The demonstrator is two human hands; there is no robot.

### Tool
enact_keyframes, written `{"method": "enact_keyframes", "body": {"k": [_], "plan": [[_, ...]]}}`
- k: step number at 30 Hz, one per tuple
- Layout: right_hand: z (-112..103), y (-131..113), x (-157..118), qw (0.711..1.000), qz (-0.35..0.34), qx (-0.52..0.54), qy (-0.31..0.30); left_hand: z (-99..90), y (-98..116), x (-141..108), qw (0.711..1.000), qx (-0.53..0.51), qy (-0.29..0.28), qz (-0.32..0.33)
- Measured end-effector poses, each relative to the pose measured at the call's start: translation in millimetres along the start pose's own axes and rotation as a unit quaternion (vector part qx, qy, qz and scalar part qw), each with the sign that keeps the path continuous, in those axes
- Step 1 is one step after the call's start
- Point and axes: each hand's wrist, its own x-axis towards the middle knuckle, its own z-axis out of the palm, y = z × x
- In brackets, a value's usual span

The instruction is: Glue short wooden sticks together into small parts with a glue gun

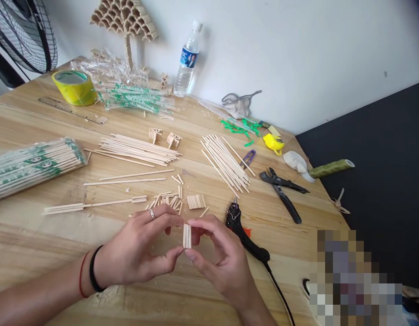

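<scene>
One bundle of short wooden sticks [187,236] is pinched by its ends between left hand [136,249] and right hand [224,249], thumbs and fingertips parted only by its length. Edges are best kept flush, pressure light; right of the grip, a hot-glue gun [247,241] is parked.

Print shows across the tabletop [26,240], none of it legible: the bottle [183,81] wears a blue label [189,58] with white characters, too small and blurred to read. On the pack [42,164] at frame left, green-and-white print with round, eye-like marks runs along the clear plastic, its lettering indistinct. Similar green print on the wrappers [139,98] is broken up by creases and glare. The ruler [72,110] carries fine markings, any figures too small to make out; pale print inside the yellow tape [75,94] is likewise unreadable.
</scene>
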Motion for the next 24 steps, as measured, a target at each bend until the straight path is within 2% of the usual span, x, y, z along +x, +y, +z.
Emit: {"method": "enact_keyframes", "body": {"k": [10,16,24], "plan": [[-1.4,3.2,2.0,1.000,0.003,0.018,-0.003,-1.1,-2.0,-0.6,1.000,-0.001,-0.008,0.010],[-1.9,1.9,0.7,1.000,-0.005,0.026,0.013,-1.8,-4.8,0.8,0.998,-0.056,-0.022,0.023],[-1.2,1.0,-0.3,0.999,-0.021,0.018,0.027,-1.0,-4.1,1.5,0.995,-0.097,-0.026,0.002]]}}
